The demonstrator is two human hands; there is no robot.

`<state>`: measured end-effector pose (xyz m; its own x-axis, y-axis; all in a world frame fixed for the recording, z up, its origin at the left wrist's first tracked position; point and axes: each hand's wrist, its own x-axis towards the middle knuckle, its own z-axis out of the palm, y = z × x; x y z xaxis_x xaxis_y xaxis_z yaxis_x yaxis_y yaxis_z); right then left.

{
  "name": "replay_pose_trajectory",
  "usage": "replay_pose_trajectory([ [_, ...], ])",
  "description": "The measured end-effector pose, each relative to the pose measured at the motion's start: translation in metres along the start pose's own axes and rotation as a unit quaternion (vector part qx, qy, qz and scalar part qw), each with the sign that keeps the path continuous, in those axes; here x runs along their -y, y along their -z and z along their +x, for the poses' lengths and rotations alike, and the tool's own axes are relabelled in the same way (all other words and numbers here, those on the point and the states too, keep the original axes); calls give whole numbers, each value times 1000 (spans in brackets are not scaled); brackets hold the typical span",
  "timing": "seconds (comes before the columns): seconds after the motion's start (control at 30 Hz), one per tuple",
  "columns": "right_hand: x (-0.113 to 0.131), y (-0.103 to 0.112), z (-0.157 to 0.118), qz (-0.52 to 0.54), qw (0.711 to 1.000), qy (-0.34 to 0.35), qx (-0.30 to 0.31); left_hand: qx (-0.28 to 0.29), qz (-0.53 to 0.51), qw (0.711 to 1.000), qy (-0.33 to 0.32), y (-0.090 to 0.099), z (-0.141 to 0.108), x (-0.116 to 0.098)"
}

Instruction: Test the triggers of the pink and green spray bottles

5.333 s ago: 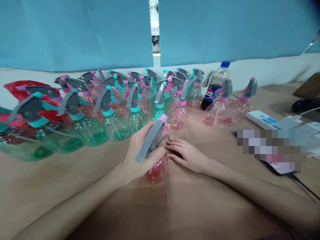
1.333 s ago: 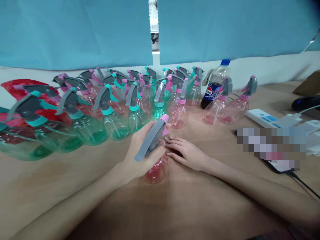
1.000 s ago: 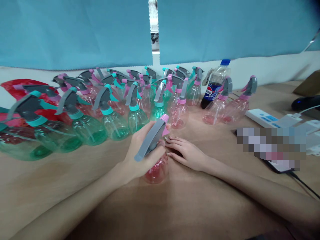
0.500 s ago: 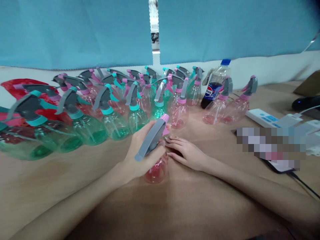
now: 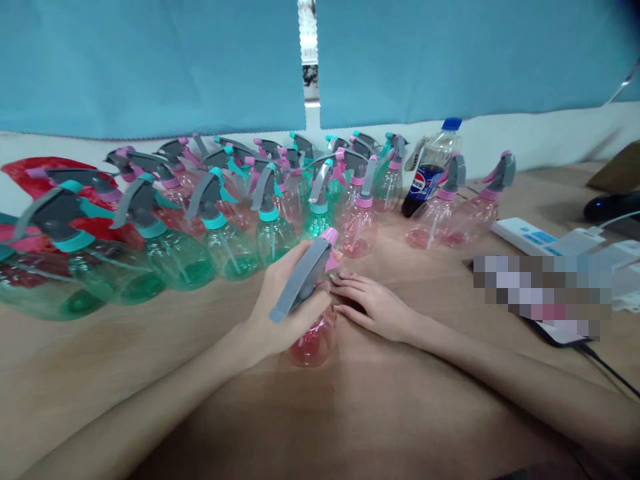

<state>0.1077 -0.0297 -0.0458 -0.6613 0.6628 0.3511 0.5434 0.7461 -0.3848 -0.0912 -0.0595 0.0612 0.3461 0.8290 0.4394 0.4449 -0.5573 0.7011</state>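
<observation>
A pink spray bottle (image 5: 313,343) with a grey and pink trigger head stands upright on the table (image 5: 280,413). Wrapped round its neck, just below the head, is my left hand (image 5: 280,310), which covers part of the bottle. My right hand (image 5: 377,307) rests flat on the wood to the right, its fingers stretched out and its fingertips close beside the bottle; whether they touch it I cannot tell. Beyond both hands stand a green spray bottle (image 5: 277,241) with a turquoise collar and another pink spray bottle (image 5: 358,230).
Several green and pink spray bottles (image 5: 227,250) crowd the left and back. At the back right are a cola bottle (image 5: 425,180) and two pink spray bottles (image 5: 473,217). On the right lie a white power strip (image 5: 525,237) and a phone (image 5: 565,333) with a cable. A blue curtain (image 5: 175,67) hangs behind.
</observation>
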Motion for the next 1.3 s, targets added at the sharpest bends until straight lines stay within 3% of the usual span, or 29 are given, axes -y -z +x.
replay_pose_trajectory([
  [0.8,2,2,1,-4,1000,1,5,-1,-44,994,-99,2,3,1],
  [1.13,0,1,1,-5,1000,2,3,-6,-31,995,-91,1,5,4],
  [1.3,0,1,1,-4,1000,3,2,-4,-31,998,-46,0,5,2],
])
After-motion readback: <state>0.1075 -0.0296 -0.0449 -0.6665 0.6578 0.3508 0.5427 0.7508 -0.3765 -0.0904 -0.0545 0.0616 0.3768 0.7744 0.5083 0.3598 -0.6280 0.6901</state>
